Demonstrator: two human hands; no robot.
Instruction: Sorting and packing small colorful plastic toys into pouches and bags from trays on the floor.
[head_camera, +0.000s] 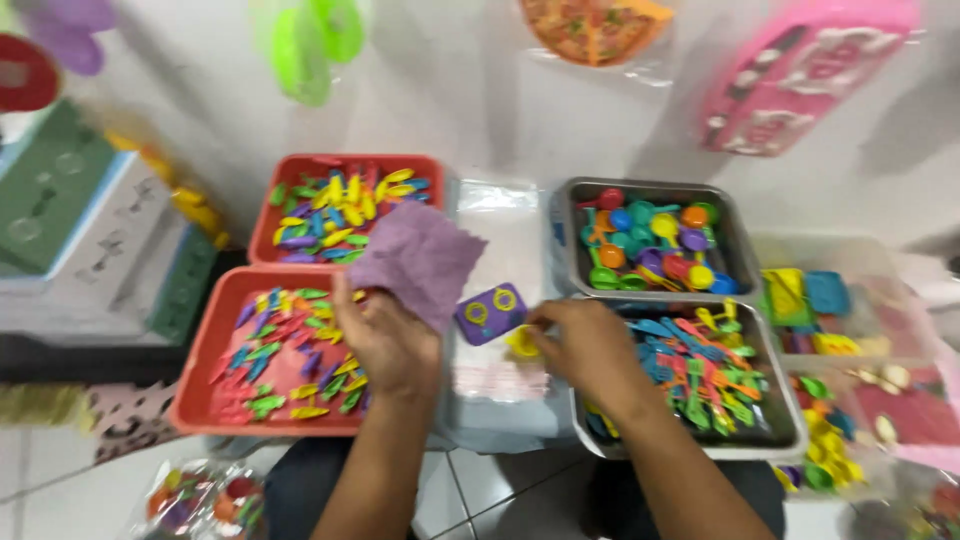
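Observation:
My left hand (385, 340) holds a purple cloth (418, 258) raised above the near red tray (205, 375), which is full of small coloured plastic pieces. My right hand (590, 345) rests by the edge of the near metal tray (690, 448) of plastic forks, its fingers closed on a small yellow toy piece (522, 343). A purple toy stove top (490, 312) with yellow rings lies between the two hands on a stack of clear plastic bags (500, 395).
A second red tray (345, 165) with coloured pieces sits behind the first. A far metal tray (735, 240) holds round coloured spoons. Clear bins of toys (850, 330) stand at right, boxes (80, 230) at left, and packaged toys hang on the wall.

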